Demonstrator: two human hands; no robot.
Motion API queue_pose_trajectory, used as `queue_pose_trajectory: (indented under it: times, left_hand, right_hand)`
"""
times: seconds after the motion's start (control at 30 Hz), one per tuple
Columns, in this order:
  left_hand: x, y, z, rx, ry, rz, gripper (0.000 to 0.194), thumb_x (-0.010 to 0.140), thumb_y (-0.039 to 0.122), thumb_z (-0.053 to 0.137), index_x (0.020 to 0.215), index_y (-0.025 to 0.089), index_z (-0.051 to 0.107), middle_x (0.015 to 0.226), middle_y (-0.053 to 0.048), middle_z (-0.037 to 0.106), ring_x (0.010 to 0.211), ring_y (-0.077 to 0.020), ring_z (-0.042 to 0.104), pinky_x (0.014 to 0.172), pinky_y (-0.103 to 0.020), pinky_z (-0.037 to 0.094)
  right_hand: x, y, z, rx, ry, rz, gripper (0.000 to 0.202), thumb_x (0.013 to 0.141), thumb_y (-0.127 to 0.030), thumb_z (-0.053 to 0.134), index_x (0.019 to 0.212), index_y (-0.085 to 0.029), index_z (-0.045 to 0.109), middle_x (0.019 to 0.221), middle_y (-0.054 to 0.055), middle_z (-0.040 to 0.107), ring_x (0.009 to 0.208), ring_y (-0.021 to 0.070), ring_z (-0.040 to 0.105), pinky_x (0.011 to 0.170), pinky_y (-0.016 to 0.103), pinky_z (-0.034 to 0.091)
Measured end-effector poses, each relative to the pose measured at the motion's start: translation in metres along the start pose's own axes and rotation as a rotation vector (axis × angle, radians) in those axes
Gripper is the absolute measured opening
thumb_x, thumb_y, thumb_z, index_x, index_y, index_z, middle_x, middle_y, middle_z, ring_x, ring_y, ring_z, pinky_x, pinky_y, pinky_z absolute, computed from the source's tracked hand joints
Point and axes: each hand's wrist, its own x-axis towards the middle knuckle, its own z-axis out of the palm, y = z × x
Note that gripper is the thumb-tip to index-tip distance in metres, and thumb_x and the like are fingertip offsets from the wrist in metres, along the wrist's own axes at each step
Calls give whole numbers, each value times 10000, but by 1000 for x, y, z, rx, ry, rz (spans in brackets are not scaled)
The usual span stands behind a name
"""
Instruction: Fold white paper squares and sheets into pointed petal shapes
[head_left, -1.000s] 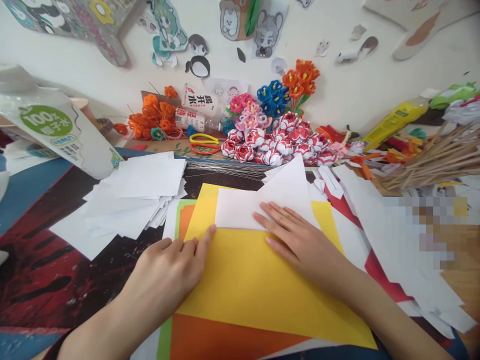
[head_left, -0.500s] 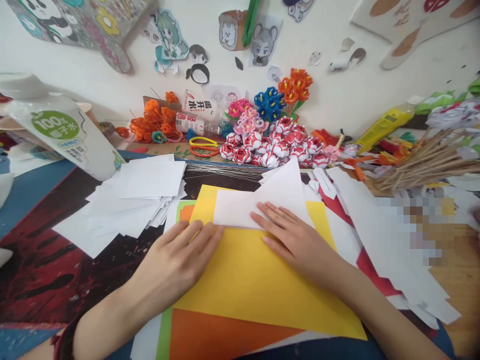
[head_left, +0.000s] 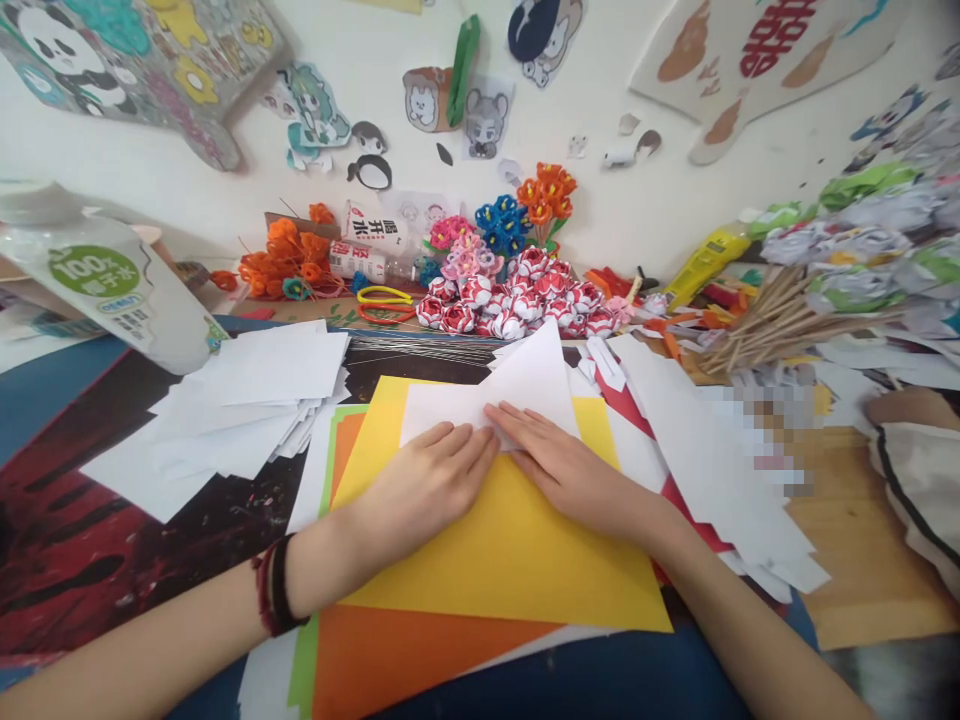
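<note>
I saw the left hand [head_left: 427, 475], bunched up at the near edge of the folded white paper [head_left: 536, 375]; I couldn't tell if it pinched it. The right hand [head_left: 562, 465] lay flat on it. The paper sat on a yellow sheet [head_left: 517, 550], before red-and-white flowers [head_left: 517, 298].

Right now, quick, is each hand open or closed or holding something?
Left hand: fingers bent over the folded white paper; open or closed can't be told.
Right hand: open, fingers outstretched, resting on that same paper.
</note>
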Motion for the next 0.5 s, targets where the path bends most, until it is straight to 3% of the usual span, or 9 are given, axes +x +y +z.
queue_pose_trajectory:
  times: [0.27,0.5]
  left_hand:
    - [0,-12,0,-263,-11,-78,304,942,150,466,1233,109,545,1115,-91,671,910,-186,618,811,-342,507]
    - [3,-15,6,-256,69,-27,266,942,136,446,1159,87,593,1042,-90,694,852,-207,629,741,-356,527]
  right_hand:
    - [-2,5,4,2,74,-29,436,1012,-305,321,1431,-211,397,1487,32,358,1398,167,290,1182,421,266]
    - [-2,12,9,-64,87,-89,416,1004,-213,324,1393,-143,451,1452,76,409,1377,174,334,1168,403,300]
